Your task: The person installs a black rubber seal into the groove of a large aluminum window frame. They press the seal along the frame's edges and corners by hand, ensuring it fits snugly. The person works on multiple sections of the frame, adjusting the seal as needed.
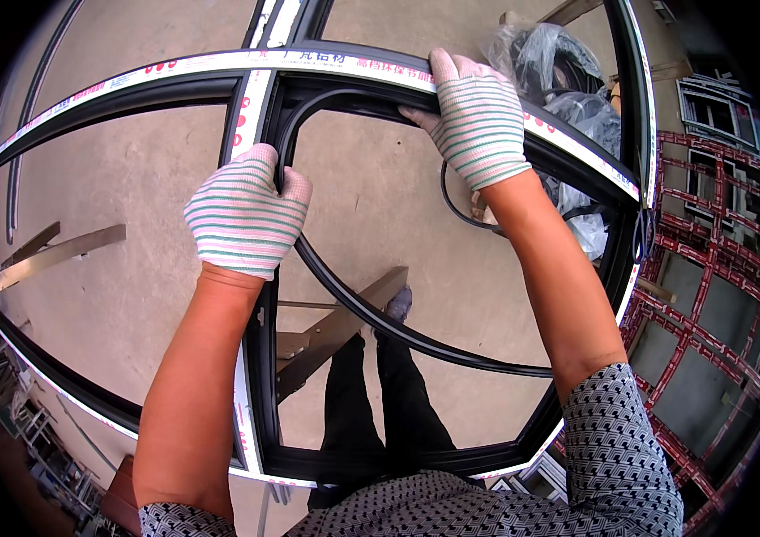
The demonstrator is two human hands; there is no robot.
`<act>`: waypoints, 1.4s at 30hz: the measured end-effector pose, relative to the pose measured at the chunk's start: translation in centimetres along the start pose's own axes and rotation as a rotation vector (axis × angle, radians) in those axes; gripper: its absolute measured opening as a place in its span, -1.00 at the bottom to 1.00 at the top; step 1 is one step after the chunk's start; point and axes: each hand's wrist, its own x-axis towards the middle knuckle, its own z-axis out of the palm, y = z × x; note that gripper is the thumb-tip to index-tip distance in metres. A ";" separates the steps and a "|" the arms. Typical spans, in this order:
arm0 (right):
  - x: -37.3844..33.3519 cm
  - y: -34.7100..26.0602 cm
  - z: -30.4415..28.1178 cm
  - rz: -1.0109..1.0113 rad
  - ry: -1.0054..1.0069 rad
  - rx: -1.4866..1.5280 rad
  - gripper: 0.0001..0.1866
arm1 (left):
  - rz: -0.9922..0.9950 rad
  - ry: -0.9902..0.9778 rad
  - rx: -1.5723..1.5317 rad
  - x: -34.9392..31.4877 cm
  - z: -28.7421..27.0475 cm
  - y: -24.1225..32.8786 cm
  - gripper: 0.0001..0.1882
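A large black window frame (pixel 257 358) with white printed protective film lies in front of me. A black rubber sealing strip (pixel 398 336) bends around the top left corner of its right-hand opening and hangs in a wide loop across that opening. My left hand (pixel 247 213), in a striped knit glove, is closed at the upright middle bar, with the strip at its thumb and fingers. My right hand (pixel 480 116), gloved alike, wraps over the far crossbar (pixel 384 72), thumb on the near side where the strip runs. What lies under its palm is hidden.
Wooden supports (pixel 358 318) stand below the frame. Clear plastic wrapping with dark coils (pixel 568 76) lies on the floor at the far right. Red-wrapped frames (pixel 711 259) are stacked at the right. A thin black strip end (pixel 461 215) dangles near my right wrist.
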 end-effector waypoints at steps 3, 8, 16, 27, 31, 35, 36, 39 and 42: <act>-0.1 0.3 0.3 0.009 0.052 0.007 -0.37 | -0.021 -0.039 -0.004 0.4 -0.2 0.3 -0.85; -0.3 0.4 0.4 -0.016 0.058 0.029 -0.38 | -0.004 0.001 -0.006 0.2 0.0 0.3 -0.84; -1.5 2.1 0.1 0.008 0.014 -0.005 -0.32 | -0.029 -0.039 -0.008 0.3 -0.2 0.6 -0.84; -1.1 2.0 0.0 -0.015 0.075 0.004 -0.32 | -0.029 -0.028 0.015 0.3 -0.1 0.4 -0.85; 0.4 -0.1 0.4 -0.073 0.086 0.041 -0.34 | 0.000 0.012 0.010 0.3 0.0 0.2 -0.85; 2.3 -2.6 1.0 -0.088 0.090 0.077 -0.34 | 0.003 0.011 0.014 0.7 0.1 0.4 -0.85; 2.5 -2.9 1.1 -0.094 0.094 0.079 -0.35 | 0.003 0.012 0.011 0.7 0.1 0.3 -0.85; 2.9 -3.3 1.5 -0.122 0.141 0.076 -0.37 | -0.011 0.000 0.003 0.7 0.2 0.3 -0.84; 3.0 -3.2 1.5 -0.125 0.135 0.063 -0.38 | 0.002 0.019 0.005 0.8 0.2 0.3 -0.84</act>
